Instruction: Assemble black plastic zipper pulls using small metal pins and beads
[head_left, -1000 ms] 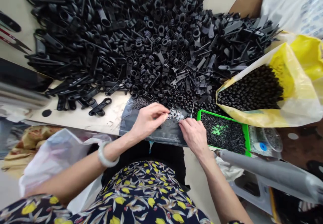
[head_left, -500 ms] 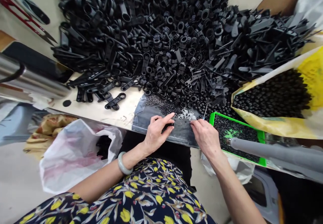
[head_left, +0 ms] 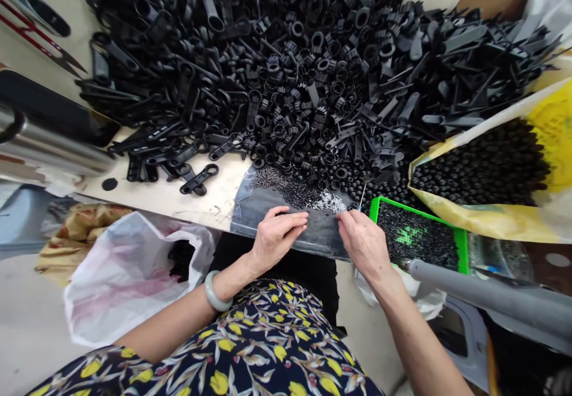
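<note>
Just now the left hand (head_left: 277,240) has drawn its spread fingers narrow above the grey mat (head_left: 319,235), while the right hand (head_left: 363,244) pinches narrowly beside the tiny silver pieces (head_left: 328,202) just ahead of both; whether either holds one cannot be told.

Matt black plastic pull tabs (head_left: 277,74) piled up, smooth moulded, slight sheen on edges! Tiny bright metal bits (head_left: 328,202) glinting on a dark glossy sheet (head_left: 319,235), prob. vinyl. Green plastic tray (head_left: 462,247), smooth rim. Yellow plastic sack (head_left: 554,128), shiny & crinkly. White plastic bag (head_left: 129,289), thin, creased. Steel flask (head_left: 44,146), polished. Grey tube (head_left: 482,295), matt.
</note>
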Motion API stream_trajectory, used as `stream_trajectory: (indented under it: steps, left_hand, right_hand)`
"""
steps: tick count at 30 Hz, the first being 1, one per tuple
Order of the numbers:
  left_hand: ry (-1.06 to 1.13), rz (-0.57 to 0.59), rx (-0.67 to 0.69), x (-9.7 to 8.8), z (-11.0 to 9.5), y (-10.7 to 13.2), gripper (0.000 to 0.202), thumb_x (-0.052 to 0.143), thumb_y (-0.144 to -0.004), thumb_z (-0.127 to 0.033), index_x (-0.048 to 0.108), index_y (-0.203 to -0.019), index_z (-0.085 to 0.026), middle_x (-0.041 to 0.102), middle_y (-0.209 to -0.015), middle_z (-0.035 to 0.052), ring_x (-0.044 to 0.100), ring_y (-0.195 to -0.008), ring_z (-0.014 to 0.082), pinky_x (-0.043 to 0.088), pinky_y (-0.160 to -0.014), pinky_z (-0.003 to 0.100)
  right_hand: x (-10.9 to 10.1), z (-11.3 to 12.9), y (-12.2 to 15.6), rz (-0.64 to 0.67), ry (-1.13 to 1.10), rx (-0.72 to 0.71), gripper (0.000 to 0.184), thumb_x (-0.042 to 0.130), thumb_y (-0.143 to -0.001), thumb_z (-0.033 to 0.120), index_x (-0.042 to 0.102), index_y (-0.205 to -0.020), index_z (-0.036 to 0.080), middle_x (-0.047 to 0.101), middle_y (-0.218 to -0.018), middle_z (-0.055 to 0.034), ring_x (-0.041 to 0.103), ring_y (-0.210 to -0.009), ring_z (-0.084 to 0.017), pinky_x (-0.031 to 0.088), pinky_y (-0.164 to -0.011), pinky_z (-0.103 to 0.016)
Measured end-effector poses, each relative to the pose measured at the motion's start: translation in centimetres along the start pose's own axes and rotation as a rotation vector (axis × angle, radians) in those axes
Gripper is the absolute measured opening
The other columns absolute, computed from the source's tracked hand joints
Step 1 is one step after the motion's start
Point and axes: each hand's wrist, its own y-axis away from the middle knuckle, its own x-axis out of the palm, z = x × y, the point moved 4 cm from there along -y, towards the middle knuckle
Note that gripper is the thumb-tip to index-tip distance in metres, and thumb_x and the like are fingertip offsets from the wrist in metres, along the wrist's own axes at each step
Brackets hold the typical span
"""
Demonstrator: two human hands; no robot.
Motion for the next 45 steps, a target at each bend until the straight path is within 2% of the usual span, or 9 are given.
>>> stream_trajectory:
  steps: [4, 11, 16, 18, 20, 23, 30, 35, 45]
  left_hand:
    - [-0.030, 0.046, 0.001, 0.2, -0.3, -0.3, 0.008, 0.066, -0.101, -0.021, 0.073, -0.101, -0.024, 0.083, -0.111, 0.0035, 0.081, -0.094, 0.0179, 0.048, -0.107, 0.045]
    - [-0.037, 0.066, -0.052, 0.2, -0.2, -0.3, 0.010, 0.066, -0.102, -0.027, 0.074, -0.098, -0.024, 0.083, -0.111, 0.0051, 0.081, -0.094, 0.0189, 0.044, -0.106, 0.045]
    - [-0.048, 0.081, -0.095, 0.3, -0.4, -0.3, 0.008, 0.067, -0.101, -0.025, 0.073, -0.095, -0.024, 0.084, -0.109, 0.0027, 0.079, -0.092, 0.0183, 0.039, -0.106, 0.045]
    - [-0.045, 0.073, -0.123, 0.2, -0.5, -0.4, 0.007, 0.068, -0.099, -0.023, 0.071, -0.105, -0.025, 0.084, -0.108, 0.0013, 0.078, -0.093, 0.0177, 0.038, -0.106, 0.045]
    - [-0.033, 0.063, -0.164, 0.1, -0.6, -0.4, 0.027, 0.069, -0.098, -0.022, 0.064, -0.124, -0.025, 0.084, -0.107, 0.0011, 0.077, -0.096, 0.0183, 0.038, -0.106, 0.044]
    - [-0.021, 0.059, -0.193, 0.0, -0.7, -0.4, 0.044, 0.069, -0.098, -0.025, 0.052, -0.138, -0.024, 0.084, -0.107, 0.0022, 0.075, -0.102, 0.0200, 0.039, -0.106, 0.045]
    - [-0.043, 0.032, -0.156, 0.4, -0.2, -0.2, 0.009, 0.067, -0.099, -0.025, 0.070, -0.108, -0.025, 0.084, -0.104, 0.0007, 0.077, -0.089, 0.0179, 0.042, -0.107, 0.045]
    - [-0.029, 0.001, -0.176, 0.4, -0.2, -0.1, 0.021, 0.071, -0.097, -0.025, 0.066, -0.118, -0.024, 0.084, -0.106, 0.0026, 0.077, -0.097, 0.0204, 0.043, -0.106, 0.046]
    - [-0.059, -0.026, -0.149, 0.7, -0.1, 0.2, 0.003, 0.066, -0.100, -0.024, 0.066, -0.104, -0.024, 0.084, -0.102, 0.0014, 0.077, -0.085, 0.0181, 0.043, -0.109, 0.048]
  right_hand:
    - [-0.2, 0.2, 0.0, -0.041, -0.144, 0.006, 0.024, 0.047, -0.106, 0.022, 0.070, -0.109, 0.020, 0.069, -0.092, -0.0067, 0.067, -0.087, -0.022, 0.051, -0.078, -0.033]
    - [-1.7, 2.0, 0.1, -0.124, -0.662, 0.066, 0.024, 0.049, -0.108, 0.027, 0.073, -0.112, 0.025, 0.074, -0.105, -0.0062, 0.071, -0.092, -0.019, 0.057, -0.084, -0.034]
    - [0.0, 2.6, 0.0, -0.147, -0.963, 0.193, 0.017, 0.060, -0.103, 0.032, 0.075, -0.107, 0.025, 0.073, -0.103, -0.0056, 0.070, -0.085, -0.018, 0.060, -0.074, -0.032]
    - [0.8, 2.6, 0.1, -0.168, -1.069, 0.239, 0.016, 0.062, -0.102, 0.033, 0.075, -0.105, 0.025, 0.072, -0.105, -0.0063, 0.070, -0.086, -0.018, 0.061, -0.074, -0.032]
    - [1.4, 2.7, 0.2, -0.184, -1.127, 0.272, 0.016, 0.064, -0.101, 0.035, 0.076, -0.103, 0.024, 0.071, -0.106, -0.0070, 0.070, -0.087, -0.019, 0.062, -0.076, -0.034]
    - [1.8, 3.1, 0.4, -0.203, -1.152, 0.303, 0.016, 0.067, -0.099, 0.036, 0.078, -0.103, 0.025, 0.073, -0.102, -0.0070, 0.070, -0.088, -0.020, 0.063, -0.079, -0.036]
    - [1.8, 3.9, 0.5, -0.330, -1.103, 0.316, 0.013, 0.072, -0.095, 0.034, 0.080, -0.096, 0.025, 0.077, -0.095, -0.0067, 0.072, -0.086, -0.022, 0.062, -0.076, -0.037]
    - [1.8, 4.0, 0.4, -0.382, -1.083, 0.311, 0.010, 0.073, -0.094, 0.031, 0.080, -0.095, 0.024, 0.078, -0.094, -0.0064, 0.073, -0.087, -0.022, 0.062, -0.077, -0.036]
    - [0.9, 5.3, -0.7, -0.327, -0.953, 0.163, 0.013, 0.066, -0.100, 0.028, 0.079, -0.103, 0.027, 0.077, -0.101, -0.0055, 0.074, -0.091, -0.020, 0.062, -0.081, -0.035]
